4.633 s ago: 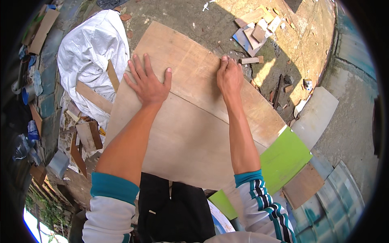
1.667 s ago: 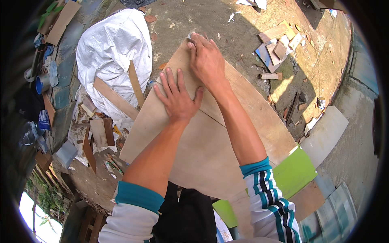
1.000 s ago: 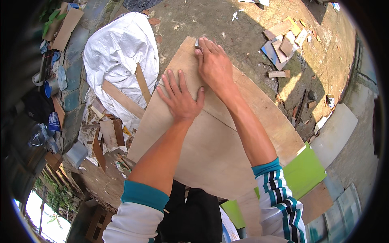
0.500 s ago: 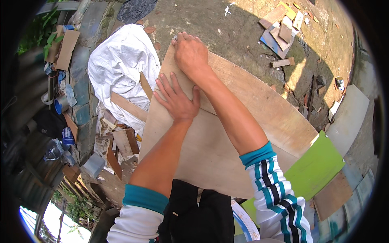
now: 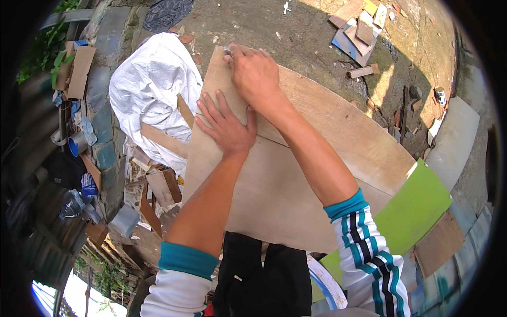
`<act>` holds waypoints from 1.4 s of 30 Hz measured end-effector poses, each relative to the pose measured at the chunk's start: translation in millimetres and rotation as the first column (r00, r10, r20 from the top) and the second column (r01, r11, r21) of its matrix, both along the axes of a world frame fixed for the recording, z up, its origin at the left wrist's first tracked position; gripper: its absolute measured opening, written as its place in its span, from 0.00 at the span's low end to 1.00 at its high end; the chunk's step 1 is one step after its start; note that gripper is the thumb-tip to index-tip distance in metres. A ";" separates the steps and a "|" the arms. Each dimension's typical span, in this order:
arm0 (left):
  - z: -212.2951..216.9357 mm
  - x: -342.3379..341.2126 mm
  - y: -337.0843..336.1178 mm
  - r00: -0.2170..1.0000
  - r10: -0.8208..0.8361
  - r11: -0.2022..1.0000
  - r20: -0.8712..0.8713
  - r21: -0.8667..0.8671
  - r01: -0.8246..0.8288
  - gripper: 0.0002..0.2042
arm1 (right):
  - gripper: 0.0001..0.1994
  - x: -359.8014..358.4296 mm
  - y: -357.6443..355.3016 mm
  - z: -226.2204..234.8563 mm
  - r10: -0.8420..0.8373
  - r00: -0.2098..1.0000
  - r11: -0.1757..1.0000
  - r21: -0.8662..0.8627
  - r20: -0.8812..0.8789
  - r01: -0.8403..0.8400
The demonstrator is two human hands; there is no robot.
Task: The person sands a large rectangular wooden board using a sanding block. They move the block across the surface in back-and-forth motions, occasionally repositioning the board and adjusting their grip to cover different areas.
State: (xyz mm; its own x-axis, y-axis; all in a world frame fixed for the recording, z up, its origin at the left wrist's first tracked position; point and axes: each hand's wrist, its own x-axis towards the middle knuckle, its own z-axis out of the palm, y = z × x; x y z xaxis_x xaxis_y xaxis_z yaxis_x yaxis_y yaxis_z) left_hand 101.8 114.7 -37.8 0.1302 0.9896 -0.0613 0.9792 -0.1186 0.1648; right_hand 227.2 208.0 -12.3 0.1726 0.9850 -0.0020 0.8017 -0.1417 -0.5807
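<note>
A thin, light-brown plywood sheet (image 5: pixel 264 195) spans the middle in front of me, with a straight line or seam running across it. My left hand (image 5: pixel 227 127) lies flat on the sheet near its left edge, fingers spread. Beyond it, my right hand (image 5: pixel 254 73) is closed near the sheet's far corner. A small shiny piece (image 5: pixel 228 48) pokes out from its fingertips by the far edge; its kind is hidden by the fingers.
Left of the sheet lie a white cloth sack (image 5: pixel 153 79) and wood offcuts (image 5: pixel 163 187). A green panel (image 5: pixel 412 208) sits under the sheet's right end. At the far right is a pile of board scraps (image 5: pixel 359 37), and black plastic (image 5: pixel 166 13) lies at the far left.
My right hand has shifted slightly right and toward me, and the shiny piece at its fingertips shows more. My left hand stays flat on the sheet. The whole view has shifted a little.
</note>
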 end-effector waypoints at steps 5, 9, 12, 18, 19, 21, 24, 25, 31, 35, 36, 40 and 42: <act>-0.4 2.7 1.0 1.000 -0.017 0.999 -0.009 0.047 0.017 0.44 | 0.16 22.9 -38.4 -13.0 -0.100 0.975 0.972 0.229 0.197 0.053; -3.3 11.2 -0.1 0.999 -0.036 0.997 -0.015 0.064 0.037 0.43 | 0.18 8.8 32.3 0.9 -0.015 1.000 0.974 -0.227 -0.003 0.014; -5.2 8.1 0.1 1.000 -0.019 0.998 -0.014 0.063 0.020 0.43 | 0.20 20.6 10.0 -0.1 0.021 1.000 0.985 -0.173 0.014 -0.018; -5.2 0.9 0.4 1.000 -0.011 0.996 -0.017 0.087 0.013 0.42 | 0.18 104.8 -121.8 13.9 -0.087 0.975 0.995 -0.026 0.206 0.095; -5.1 2.0 1.4 1.000 -0.011 0.996 -0.011 0.093 0.012 0.42 | 0.18 117.6 -142.8 16.3 -0.108 0.964 0.994 0.010 0.242 0.109; -5.1 1.6 0.5 1.000 -0.015 0.996 -0.001 0.093 0.015 0.42 | 0.17 134.5 -176.8 12.1 -0.102 0.933 0.994 0.011 0.345 0.104; -8.0 2.2 1.0 0.999 -0.052 0.989 0.000 0.137 0.051 0.41 | 0.19 125.9 -167.4 8.0 -0.155 0.918 0.985 -0.019 0.364 0.174; -8.1 5.4 -1.3 0.999 -0.039 0.992 0.003 0.116 0.038 0.41 | 0.20 122.8 -151.0 8.4 -0.190 0.923 0.975 -0.043 0.334 0.216; -10.3 3.2 -2.0 1.000 -0.016 0.993 0.010 0.115 0.014 0.41 | 0.20 106.7 -136.0 -2.4 -0.207 0.953 0.976 -0.023 0.223 0.217; -12.2 -1.3 -2.9 1.000 -0.014 0.989 -0.008 0.146 0.015 0.41 | 0.20 122.3 -206.5 18.5 -0.204 0.930 0.976 -0.016 0.306 0.219; -12.9 -0.2 -3.8 1.000 -0.019 0.988 0.001 0.155 0.018 0.41 | 0.19 125.6 -216.0 16.8 -0.195 0.926 0.977 -0.017 0.324 0.212; -14.3 1.7 -0.8 0.999 -0.035 0.985 0.020 0.170 0.031 0.41 | 0.19 120.0 -189.3 13.9 -0.255 0.895 0.959 -0.022 0.366 0.282; -12.4 5.9 0.6 0.998 -0.037 0.986 0.040 0.166 0.030 0.41 | 0.20 113.4 -182.1 6.8 -0.210 0.876 0.974 0.013 0.434 0.227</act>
